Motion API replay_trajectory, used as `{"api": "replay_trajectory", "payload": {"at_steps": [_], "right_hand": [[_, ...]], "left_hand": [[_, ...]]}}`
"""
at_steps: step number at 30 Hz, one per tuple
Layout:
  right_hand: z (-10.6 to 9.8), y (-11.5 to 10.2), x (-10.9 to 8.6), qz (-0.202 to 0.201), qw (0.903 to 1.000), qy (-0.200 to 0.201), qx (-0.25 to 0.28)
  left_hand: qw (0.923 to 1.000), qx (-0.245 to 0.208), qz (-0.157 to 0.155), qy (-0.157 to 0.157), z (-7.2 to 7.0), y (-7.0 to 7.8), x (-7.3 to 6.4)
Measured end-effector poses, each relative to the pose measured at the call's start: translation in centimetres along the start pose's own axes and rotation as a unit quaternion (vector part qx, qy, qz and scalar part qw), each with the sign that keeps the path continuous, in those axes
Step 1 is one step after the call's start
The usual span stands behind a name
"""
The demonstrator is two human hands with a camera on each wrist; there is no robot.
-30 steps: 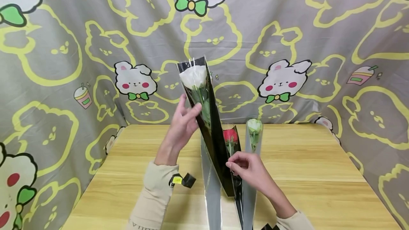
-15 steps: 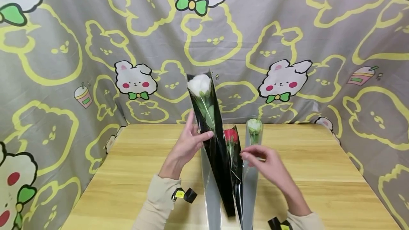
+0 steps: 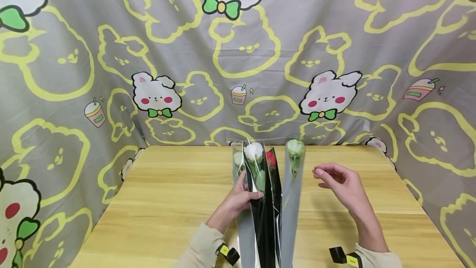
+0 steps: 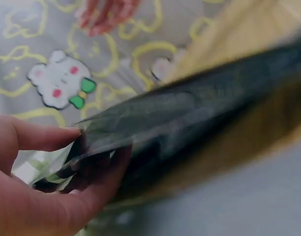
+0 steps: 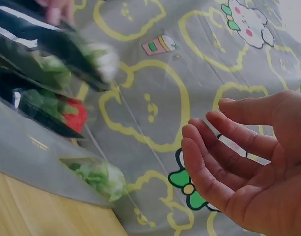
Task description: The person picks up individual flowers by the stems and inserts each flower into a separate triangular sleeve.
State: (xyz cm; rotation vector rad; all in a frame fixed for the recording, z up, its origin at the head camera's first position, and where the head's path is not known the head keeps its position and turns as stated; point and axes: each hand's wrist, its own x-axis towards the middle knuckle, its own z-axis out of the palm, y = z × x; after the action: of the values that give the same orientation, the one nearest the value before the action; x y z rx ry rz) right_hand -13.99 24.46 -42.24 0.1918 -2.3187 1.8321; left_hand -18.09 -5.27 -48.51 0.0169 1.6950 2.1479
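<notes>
My left hand [image 3: 234, 204] holds a white rose [image 3: 254, 152] in a black and clear sleeve, thumb across the front. In the left wrist view the thumb and fingers grip the black sleeve [image 4: 160, 118], which is blurred. A red rose [image 3: 271, 159] in a black sleeve lies just to its right. Partly hidden behind my hand is a pale flower [image 3: 238, 158] in a grey sleeve. My right hand [image 3: 343, 183] hovers right of a greenish-white rose [image 3: 295, 149] in a grey sleeve. Its fingers are loosely bent, and the right wrist view shows nothing in its palm [image 5: 278, 187].
The wooden table [image 3: 163, 202] carries the wrapped roses side by side, stems toward me. A grey curtain [image 3: 201, 44] with cartoon rabbits hangs behind and along both sides. Each wrist wears a black strap with a small camera.
My left hand has brought the white rose down from its raised, tilted position to between the pale flower and the red rose. My right hand has left the black sleeve and moved right.
</notes>
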Motion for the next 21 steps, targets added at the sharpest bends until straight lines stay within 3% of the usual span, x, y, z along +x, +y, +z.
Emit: {"api": "replay_trajectory", "payload": {"at_steps": [8,14,21], "right_hand": [[-1.1,0.3,-0.4,0.012,0.9998,0.016,-0.007],[-1.4,0.3,-0.5,0.018,0.9995,0.023,-0.010],[-1.1,0.4,-0.3,0.013,0.9996,0.018,-0.015]], "left_hand": [[0.9943,0.102,0.007,0.029,-0.5,-1.5,0.2],[0.9712,0.223,0.027,0.080,-1.2,-1.0,0.4],[0.9594,0.263,0.048,0.090,-1.6,0.1,-0.4]]}}
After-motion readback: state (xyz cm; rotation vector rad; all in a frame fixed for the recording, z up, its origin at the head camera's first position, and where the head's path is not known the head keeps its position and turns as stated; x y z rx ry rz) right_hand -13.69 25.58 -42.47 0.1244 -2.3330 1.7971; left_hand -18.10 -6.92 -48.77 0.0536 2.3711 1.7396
